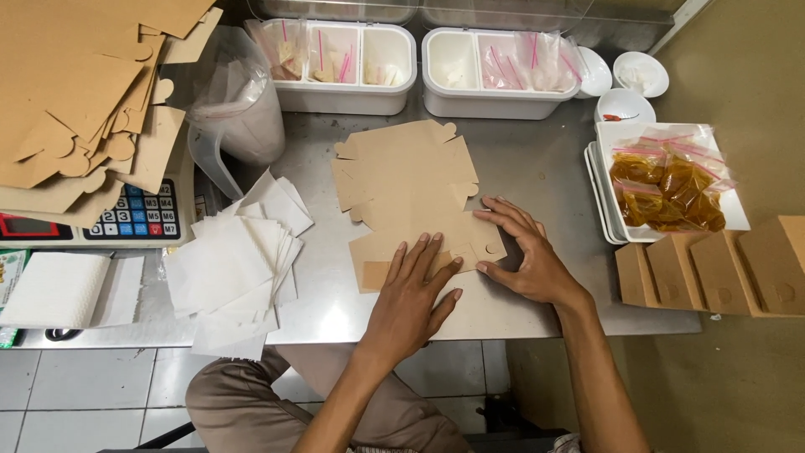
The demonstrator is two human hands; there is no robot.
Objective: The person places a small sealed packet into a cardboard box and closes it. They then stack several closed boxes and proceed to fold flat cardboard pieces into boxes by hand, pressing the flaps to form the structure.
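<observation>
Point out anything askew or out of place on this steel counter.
The loose stack of white paper sheets is fanned out unevenly, its lower corners hanging past the counter's front edge. Nothing looks spilled or damaged.

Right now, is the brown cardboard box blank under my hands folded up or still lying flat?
Mostly flat: the cardboard box blank lies spread on the steel table, both hands pressing its near edge.

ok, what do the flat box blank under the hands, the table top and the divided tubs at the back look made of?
Box blank: brown kraft cardboard, matte, with die-cut tabs; both the left hand and the right hand press it flat.
Table top: probably stainless steel, dull grey with soft glare.
Divided tubs: likely white plastic, smooth, with rounded moulded rims.
</observation>
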